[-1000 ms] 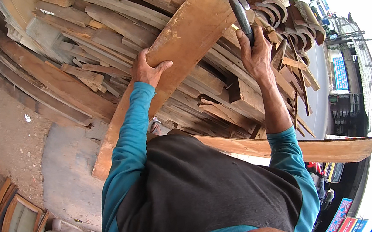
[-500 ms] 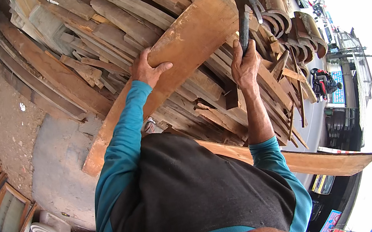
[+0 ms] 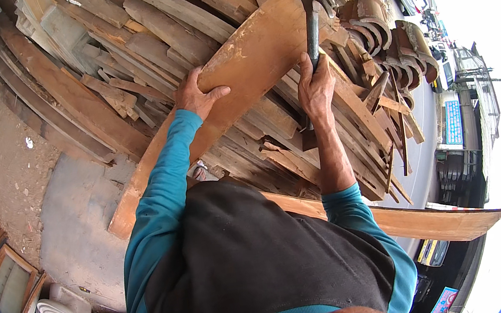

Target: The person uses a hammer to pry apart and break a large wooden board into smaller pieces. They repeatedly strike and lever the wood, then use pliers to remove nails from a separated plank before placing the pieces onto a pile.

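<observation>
A wide, flat brown wooden board slants across the view in front of me. My left hand grips its far edge near the middle, with the thumb lying over the upper face. In my right hand is a dark claw hammer, the fingers wrapped round its handle. The hammer head is over the board's far right end; whether it touches the wood I cannot tell. The board's near left end passes beside my left forearm.
A heap of old planks fills the space ahead. Curved clay-coloured tiles are stacked at right. Another long plank juts out right, beside my body. Framed panels lean at lower left. A road with parked vehicles lies far right.
My right hand and the hammer have moved left, the head now nearer the board's far end. My left hand keeps its hold, and the board has barely shifted.
</observation>
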Motion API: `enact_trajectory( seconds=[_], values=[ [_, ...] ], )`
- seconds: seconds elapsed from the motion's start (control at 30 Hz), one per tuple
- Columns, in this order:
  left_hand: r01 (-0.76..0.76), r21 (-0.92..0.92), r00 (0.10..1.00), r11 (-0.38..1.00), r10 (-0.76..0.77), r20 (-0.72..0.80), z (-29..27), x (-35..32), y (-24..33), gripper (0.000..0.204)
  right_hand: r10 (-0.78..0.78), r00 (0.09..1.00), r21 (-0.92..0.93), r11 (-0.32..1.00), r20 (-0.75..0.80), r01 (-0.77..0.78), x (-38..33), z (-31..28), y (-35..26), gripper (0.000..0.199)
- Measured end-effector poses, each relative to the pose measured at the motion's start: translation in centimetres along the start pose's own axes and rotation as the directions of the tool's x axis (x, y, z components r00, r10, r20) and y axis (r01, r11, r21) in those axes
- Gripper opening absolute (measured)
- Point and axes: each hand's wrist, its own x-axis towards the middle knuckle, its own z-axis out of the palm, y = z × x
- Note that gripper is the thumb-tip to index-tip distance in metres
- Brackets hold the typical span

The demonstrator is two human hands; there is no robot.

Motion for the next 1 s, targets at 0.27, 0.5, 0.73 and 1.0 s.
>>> enact_trajectory(
  seconds=[0.27, 0.5, 0.73, 1.0],
  values=[
    [0.017, -0.148, 0.999, 0.989, -0.010, 0.048, -0.6, 0.7, 0.1, 0.110, -0.078, 0.996, -0.179, 0.980, 0.043, 0.085, 0.6, 0.9, 0.2, 0.038],
    [-0.020, 0.122, 1.000, 0.992, 0.021, -0.006, 0.0, 0.6, -1.6, 0.114, -0.007, 1.000, -0.099, 0.995, 0.000, 0.007, -1.4, 0.5, -0.3, 0.039],
    [-0.004, 0.165, 1.000, 0.986, 0.003, 0.005, -0.5, 0.6, -1.6, 0.117, 0.027, 0.999, 0.047, 0.999, -0.016, -0.026, -1.6, 0.3, -0.8, 0.039],
    [-0.019, 0.107, 1.000, 0.994, 0.019, 0.003, -0.4, 0.5, -2.9, 0.112, 0.083, 0.997, 0.075, 0.994, -0.007, -0.082, -2.0, -0.1, -1.6, 0.041]
  ],
)
